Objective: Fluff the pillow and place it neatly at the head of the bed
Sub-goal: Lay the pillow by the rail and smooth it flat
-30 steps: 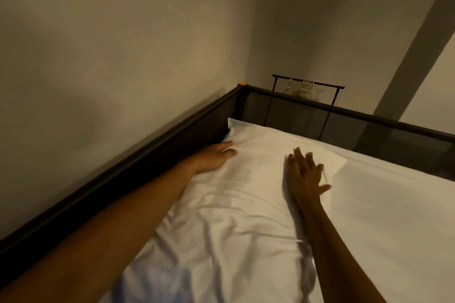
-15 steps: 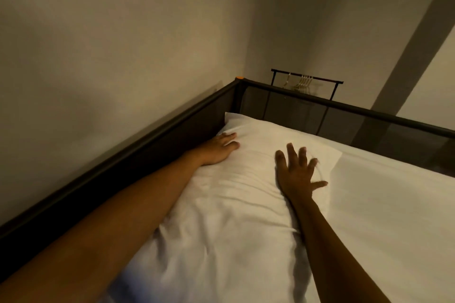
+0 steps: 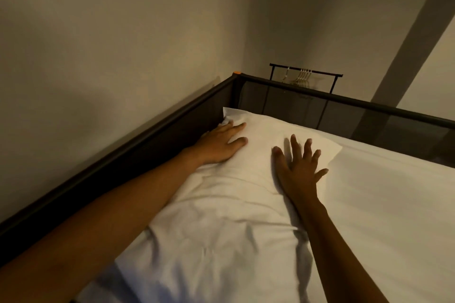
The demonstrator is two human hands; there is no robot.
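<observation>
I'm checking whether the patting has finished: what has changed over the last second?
The right hand slid a little toward the left hand on the white pillow and spread its fingers. The left hand's fingers opened slightly. Nothing was gripped or released. The pillow stays against the dark metal bed rail.

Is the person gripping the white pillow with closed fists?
No, the left hand and right hand lie flat, fingers spread, on the white fabric pillow.

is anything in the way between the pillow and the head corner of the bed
Nothing visible. The pillow already reaches the corner of the bed frame, with the left hand and right hand flat on it.
</observation>
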